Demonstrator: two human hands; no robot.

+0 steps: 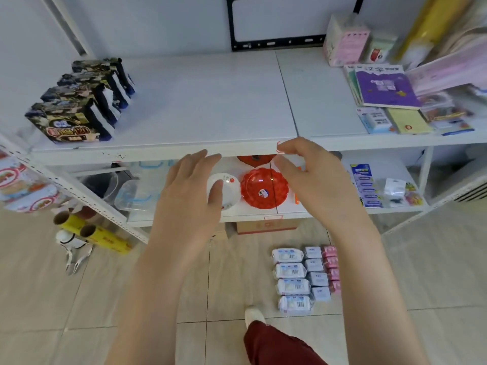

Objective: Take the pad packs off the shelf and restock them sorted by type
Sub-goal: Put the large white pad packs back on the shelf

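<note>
Left hand (189, 191) is empty, fingers (203, 157) nearly straight and slightly spread, hovering in front of the shelf (210, 101) front edge. Right hand (313, 180) is also empty, fingers loosely curled with the thumb apart; its tips sit at the shelf edge, and I cannot tell if they touch. Four dark pad packs (71, 109) stand in a row at the left end of the top shelf board, printed side up. On the floor (52, 285), well below the right hand, lie white-blue packs (290, 277) in a column of four, small pale packs (317, 272) just beside them, and pink packs (331, 267) partly hidden by the right forearm. On the lower shelf behind the hands are a red plate (263, 191), a white bowl (230, 192) and clear tubs (131, 191). Books (384, 85) lie at the top right, yellow rolls (105, 235) on the floor at left.
</note>
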